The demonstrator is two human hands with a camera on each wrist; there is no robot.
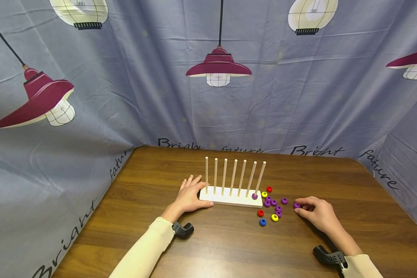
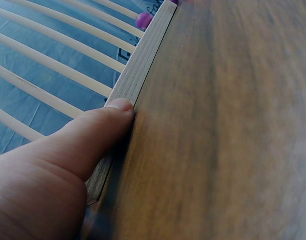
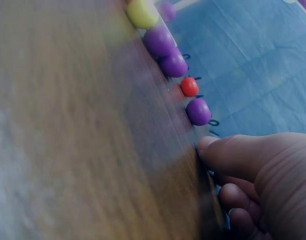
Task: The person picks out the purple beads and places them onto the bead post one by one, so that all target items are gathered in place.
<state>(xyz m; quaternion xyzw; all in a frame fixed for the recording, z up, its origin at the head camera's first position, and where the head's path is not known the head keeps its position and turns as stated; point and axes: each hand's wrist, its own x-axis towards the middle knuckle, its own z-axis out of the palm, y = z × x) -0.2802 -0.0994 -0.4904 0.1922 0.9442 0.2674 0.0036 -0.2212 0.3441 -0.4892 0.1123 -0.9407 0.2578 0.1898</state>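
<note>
A white wooden peg rack (image 1: 231,199) with a row of upright pegs stands mid-table, and a purple bead (image 1: 255,196) sits at the foot of its rightmost peg. My left hand (image 1: 190,196) holds the rack's left end, its thumb (image 2: 105,120) along the front edge and its other fingers stretched out toward the back. To the right of the loose beads, my right hand (image 1: 316,212) pinches a purple bead (image 1: 297,205) between thumb and forefinger, low over the table. In the right wrist view the thumb (image 3: 232,155) hides that bead.
Several loose purple beads (image 1: 273,202) lie right of the rack. Among them are red beads (image 1: 260,213), yellow beads (image 1: 275,217) and a blue bead (image 1: 263,222). The brown wooden table (image 1: 222,243) meets a grey-blue printed curtain (image 1: 166,96) at the back and sides.
</note>
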